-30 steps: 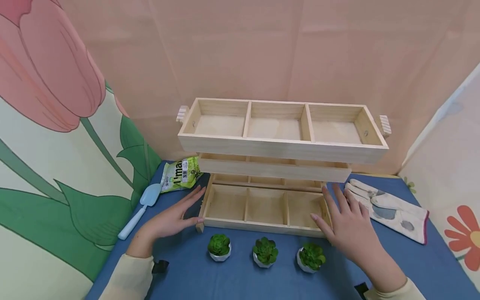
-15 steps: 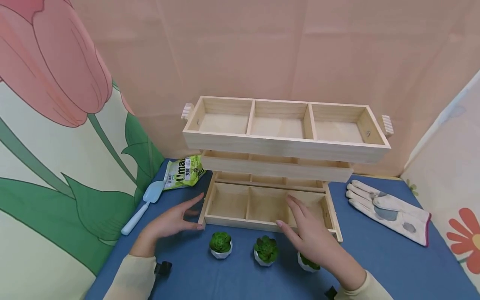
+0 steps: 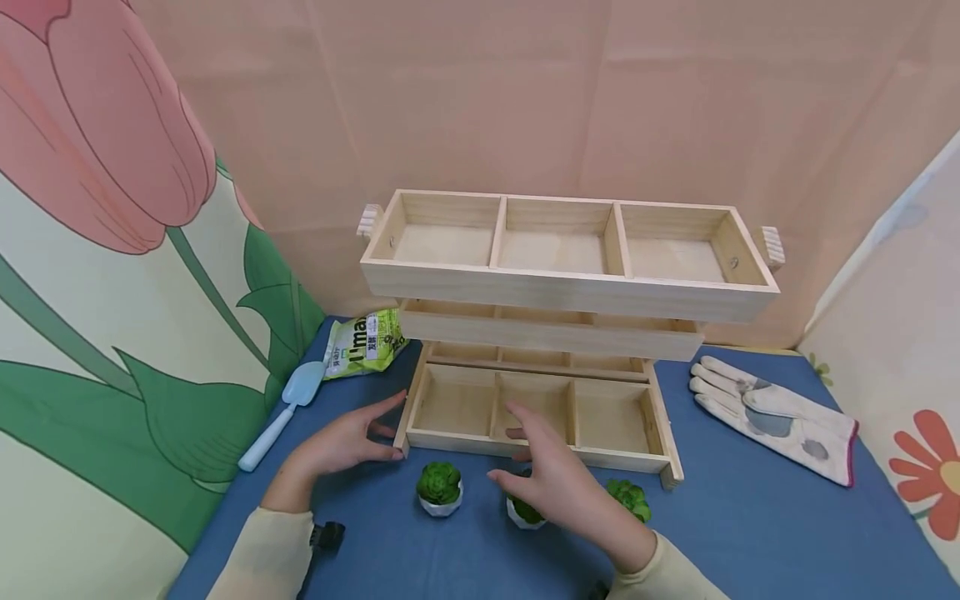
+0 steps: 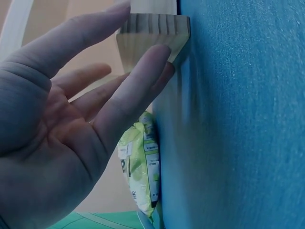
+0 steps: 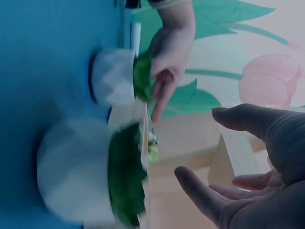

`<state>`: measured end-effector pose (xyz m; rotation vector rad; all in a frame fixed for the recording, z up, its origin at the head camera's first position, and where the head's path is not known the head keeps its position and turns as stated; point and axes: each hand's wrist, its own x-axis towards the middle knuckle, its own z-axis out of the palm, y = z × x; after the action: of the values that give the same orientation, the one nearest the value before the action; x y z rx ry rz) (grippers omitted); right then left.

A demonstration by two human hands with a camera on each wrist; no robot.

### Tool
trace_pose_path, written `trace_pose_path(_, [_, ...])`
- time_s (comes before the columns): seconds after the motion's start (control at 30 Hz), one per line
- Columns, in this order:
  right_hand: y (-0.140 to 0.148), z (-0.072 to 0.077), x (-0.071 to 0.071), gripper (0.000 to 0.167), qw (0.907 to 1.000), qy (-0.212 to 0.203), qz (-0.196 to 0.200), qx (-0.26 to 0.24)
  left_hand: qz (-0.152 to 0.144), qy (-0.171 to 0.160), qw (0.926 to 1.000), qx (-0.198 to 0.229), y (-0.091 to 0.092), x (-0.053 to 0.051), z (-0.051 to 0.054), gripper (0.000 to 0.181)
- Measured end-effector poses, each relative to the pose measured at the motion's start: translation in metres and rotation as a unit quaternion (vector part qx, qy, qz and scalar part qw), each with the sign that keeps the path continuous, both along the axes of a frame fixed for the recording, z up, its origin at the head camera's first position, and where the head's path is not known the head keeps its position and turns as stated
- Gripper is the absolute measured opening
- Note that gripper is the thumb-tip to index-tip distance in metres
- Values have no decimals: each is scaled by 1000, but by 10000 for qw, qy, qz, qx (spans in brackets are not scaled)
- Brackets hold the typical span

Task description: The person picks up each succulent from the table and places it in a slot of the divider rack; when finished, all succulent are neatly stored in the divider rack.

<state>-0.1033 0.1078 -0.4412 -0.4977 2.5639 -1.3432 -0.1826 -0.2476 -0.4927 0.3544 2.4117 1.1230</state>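
Three potted plants stand in front of the wooden rack. The left hand, relaxed, is at the rack's left end; the right hand hovers before the rack's middle — fingers parted, released.

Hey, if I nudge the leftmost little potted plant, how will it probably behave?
The leftmost plant would likely slide or tip rather than roll: its white pot looks faceted and stands upright. It's probably light, being so small beside the wooden planter.
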Motion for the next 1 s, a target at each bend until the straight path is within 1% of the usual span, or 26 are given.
trace_pose_path(0.17, [-16,-4,2,90,9996,-128,145,-219,-11,-25,10000,-7,3,-2,-1,103])
trace_pose_path(0.27, [-25,-7,4,89,9991,-210,158,-338,-39,14,10000,-6,5,-4,-1,102])
trace_pose_path(0.37, [-33,-11,5,89,9985,-348,167,-377,-54,63,10000,-1,6,-5,-1,101])
trace_pose_path(0.47, [-39,-15,6,90,9980,-465,224,-371,-48,41,10000,48,6,-6,-1,99])
trace_pose_path(0.6, [-47,-22,10,92,9982,-426,355,-213,-30,13,10000,47,6,-7,-1,99])
trace_pose_path(0.83, [-64,-32,16,93,9969,-453,512,379,-69,106,9999,-89,5,-7,-3,97])
trace_pose_path(1.0, [-75,-42,21,94,9957,-426,617,538,-1,41,10000,-64,3,-5,-4,97])
